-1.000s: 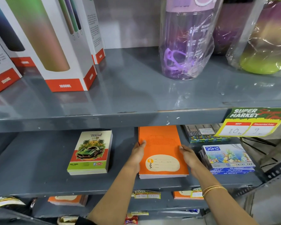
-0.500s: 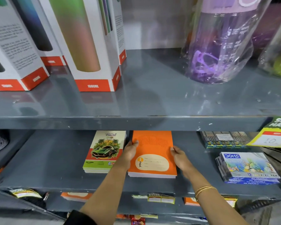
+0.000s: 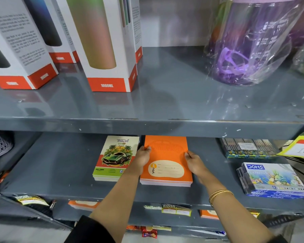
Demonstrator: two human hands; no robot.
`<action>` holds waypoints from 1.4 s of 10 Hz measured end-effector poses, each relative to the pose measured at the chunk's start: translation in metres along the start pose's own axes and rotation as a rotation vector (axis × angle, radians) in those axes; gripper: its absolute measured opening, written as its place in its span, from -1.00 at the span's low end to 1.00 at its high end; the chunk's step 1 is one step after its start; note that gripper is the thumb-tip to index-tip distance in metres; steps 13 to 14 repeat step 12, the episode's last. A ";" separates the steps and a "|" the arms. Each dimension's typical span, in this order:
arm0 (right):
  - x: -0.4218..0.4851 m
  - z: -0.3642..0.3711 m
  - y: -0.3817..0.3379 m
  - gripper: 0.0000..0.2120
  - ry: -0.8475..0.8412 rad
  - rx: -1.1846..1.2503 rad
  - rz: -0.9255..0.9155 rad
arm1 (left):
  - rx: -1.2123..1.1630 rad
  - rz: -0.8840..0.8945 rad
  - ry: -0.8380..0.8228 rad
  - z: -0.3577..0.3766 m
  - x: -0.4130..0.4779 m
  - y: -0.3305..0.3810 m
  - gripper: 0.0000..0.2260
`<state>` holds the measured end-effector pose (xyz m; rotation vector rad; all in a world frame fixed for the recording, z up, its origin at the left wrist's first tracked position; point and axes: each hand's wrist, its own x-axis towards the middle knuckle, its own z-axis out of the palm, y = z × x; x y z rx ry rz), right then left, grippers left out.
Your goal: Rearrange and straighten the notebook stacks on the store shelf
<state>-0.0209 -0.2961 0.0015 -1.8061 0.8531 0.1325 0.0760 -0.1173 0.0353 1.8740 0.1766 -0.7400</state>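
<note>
A stack of orange notebooks (image 3: 167, 155) lies on the grey middle shelf (image 3: 60, 169). My left hand (image 3: 142, 157) grips the stack's left edge and my right hand (image 3: 194, 161) grips its right edge. Right beside it on the left lies a stack of notebooks with a green car cover (image 3: 115, 157). The two stacks sit almost side by side, with my left hand between them, overlapping the car stack's right edge.
Boxed oil pastels (image 3: 272, 179) and pencil boxes (image 3: 247, 148) lie to the right. The upper shelf (image 3: 165, 102) carries boxed 1000 ml bottles (image 3: 102, 50) and a wrapped purple bottle (image 3: 253, 42). More orange notebooks (image 3: 82, 205) show on the shelf below. A price tag (image 3: 298, 148) hangs at right.
Both hands have slid the orange stack leftward along the shelf, from well apart until it lies next to the car-cover stack. The view has also shifted.
</note>
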 end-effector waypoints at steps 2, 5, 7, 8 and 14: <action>0.001 0.001 -0.005 -0.51 -0.012 -0.001 0.009 | 0.058 0.015 0.007 -0.002 -0.001 0.005 -0.53; -0.006 0.001 -0.013 -0.55 -0.027 0.050 0.008 | 0.090 0.032 0.024 -0.004 -0.001 0.004 -0.52; -0.007 0.002 -0.015 -0.56 0.000 0.089 0.022 | 0.066 0.074 0.009 -0.003 -0.005 0.005 -0.56; -0.009 0.000 -0.018 -0.56 0.012 0.083 0.025 | 0.092 0.095 0.018 -0.001 -0.009 0.005 -0.53; -0.047 -0.014 -0.010 -0.59 -0.030 0.033 -0.088 | 0.194 0.425 0.216 0.003 -0.032 -0.001 -0.61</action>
